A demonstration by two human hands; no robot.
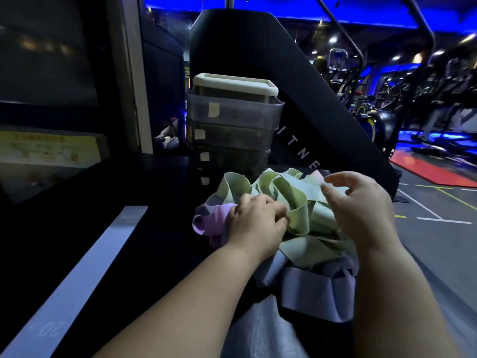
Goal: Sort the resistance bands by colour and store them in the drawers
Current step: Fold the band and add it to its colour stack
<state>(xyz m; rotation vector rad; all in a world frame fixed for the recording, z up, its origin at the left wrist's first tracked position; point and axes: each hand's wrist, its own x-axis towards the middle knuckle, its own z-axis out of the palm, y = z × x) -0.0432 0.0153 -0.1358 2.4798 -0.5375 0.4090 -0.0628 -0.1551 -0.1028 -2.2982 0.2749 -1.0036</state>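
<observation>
The drawer unit [233,117] stands just behind the pile of resistance bands [304,251]. The bands are judged light, limp and prone to tangling, so lift one at a free loop, such as on the green band [296,202]. Left hand [258,220]: fingers curled into the pile beside the purple band [214,223]; whether it holds anything cannot be told. Right hand [361,205]: fingers loosely spread above the pile.

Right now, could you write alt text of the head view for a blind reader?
Two bare hands work in a tangled pile of green, purple and grey resistance bands on a dark surface: the left hand digs curled fingers in, the right hand curves loosely above. Behind the pile stands a translucent drawer unit.
</observation>
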